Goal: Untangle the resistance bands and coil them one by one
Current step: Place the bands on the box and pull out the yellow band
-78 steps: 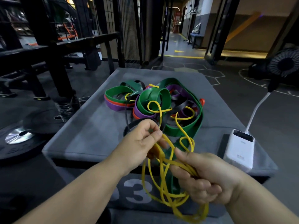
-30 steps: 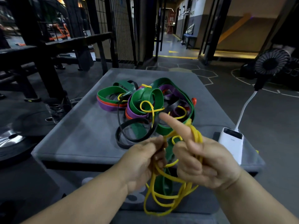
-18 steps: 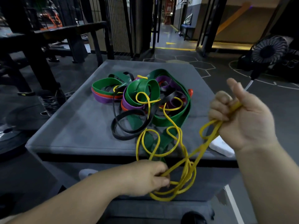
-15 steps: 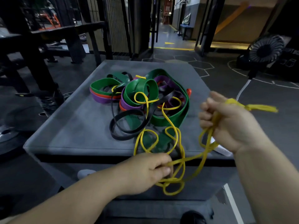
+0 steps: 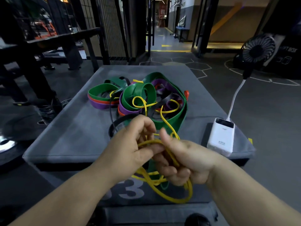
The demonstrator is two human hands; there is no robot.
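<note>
A thin yellow band (image 5: 169,191) runs out of a tangled heap of green, purple, orange and black bands (image 5: 143,97) on a grey padded box (image 5: 73,128). My left hand (image 5: 132,147) pinches the yellow band over the box's front edge. My right hand (image 5: 184,162) grips several yellow loops just beside it, thumb up. The two hands touch. Yellow loops hang below them in front of the box. One yellow strand leads back into the heap.
A white power bank (image 5: 221,136) lies on the box's right side, with a white cable rising to a small black fan (image 5: 259,49). Black gym frames (image 5: 32,46) and a weight plate (image 5: 4,144) stand at the left. Open floor lies to the right.
My right hand had pulled the yellow band out to the right and up; it has come back in against my left hand, and the loops are gathered between both hands.
</note>
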